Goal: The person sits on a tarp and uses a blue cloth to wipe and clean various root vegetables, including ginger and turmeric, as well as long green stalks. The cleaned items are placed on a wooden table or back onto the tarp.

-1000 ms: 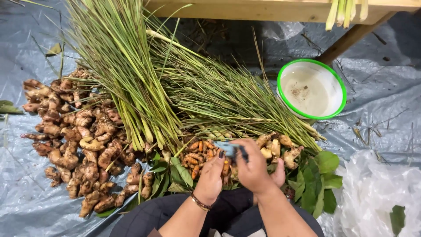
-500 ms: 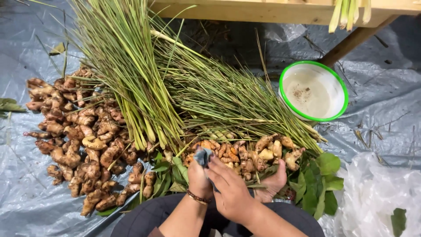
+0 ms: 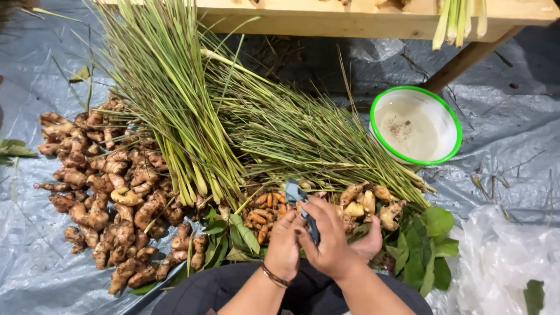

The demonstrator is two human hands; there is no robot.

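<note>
Hands [image 3: 315, 239] pinch a crumpled grey-blue plastic strip [image 3: 302, 207], upright.

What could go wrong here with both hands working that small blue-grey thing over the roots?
1. The small blue-grey object is pinched between the left hand and right hand; if it slips, it may vanish among the orange roots and green leaves below.
2. The white bowl sits right beside the lemongrass stalks; dragging them could tip it.
</note>
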